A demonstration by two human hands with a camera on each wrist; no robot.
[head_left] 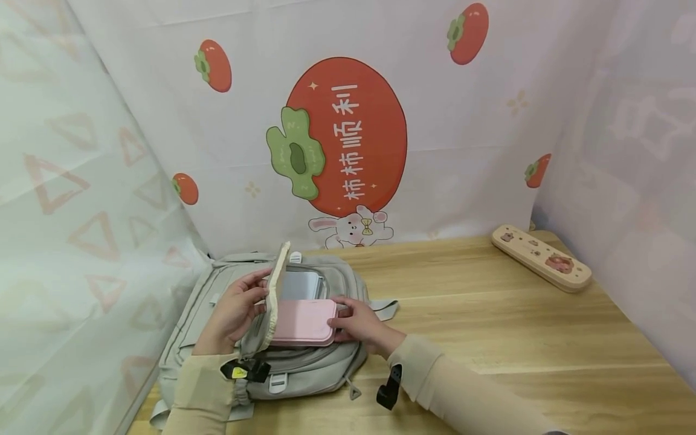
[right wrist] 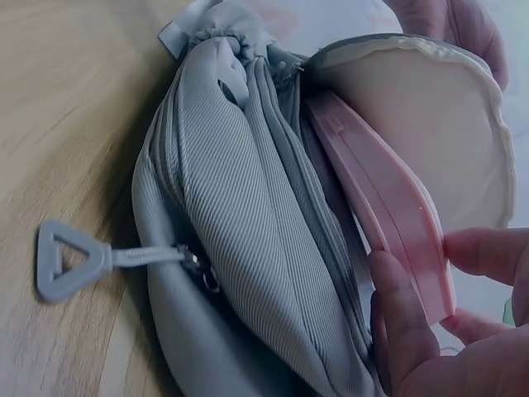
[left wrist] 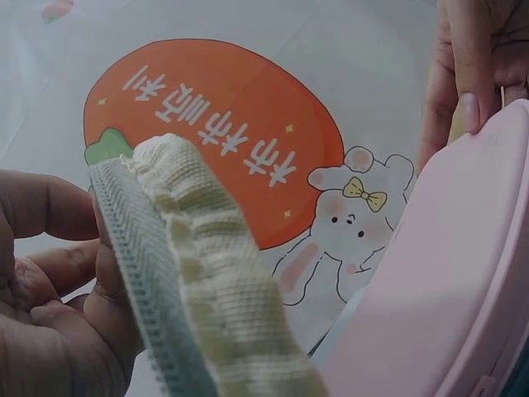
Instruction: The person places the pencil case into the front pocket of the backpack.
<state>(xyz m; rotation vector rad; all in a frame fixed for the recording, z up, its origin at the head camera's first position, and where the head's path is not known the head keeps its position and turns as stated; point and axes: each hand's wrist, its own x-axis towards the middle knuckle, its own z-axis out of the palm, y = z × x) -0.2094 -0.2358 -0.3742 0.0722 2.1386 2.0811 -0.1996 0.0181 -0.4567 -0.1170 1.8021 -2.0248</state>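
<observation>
A grey backpack [head_left: 304, 377] lies on the table with its front pocket unzipped. My left hand [head_left: 236, 311] pinches the edge of the pocket's flap [head_left: 275, 296] between thumb and fingers and holds it raised; the flap's cream lining [right wrist: 413, 124] shows. With fingers and thumb, my right hand [head_left: 361, 326] grips the right end of a pink flat case [head_left: 304, 320] with rounded corners. In the right wrist view the far end of the pink case [right wrist: 388, 190] is inside the pocket opening, beside the lining. Behind it, a grey-blue flat box [head_left: 301, 285] sits in the pocket.
A beige oblong case [head_left: 541, 257] with cartoon animals lies at the table's back right. Printed cloth [head_left: 435, 121] walls in the back and sides of the wooden table [head_left: 462, 338]. A triangular zipper pull [right wrist: 70, 260] hangs off the backpack's side, and a strap [head_left: 386, 309] sticks out right.
</observation>
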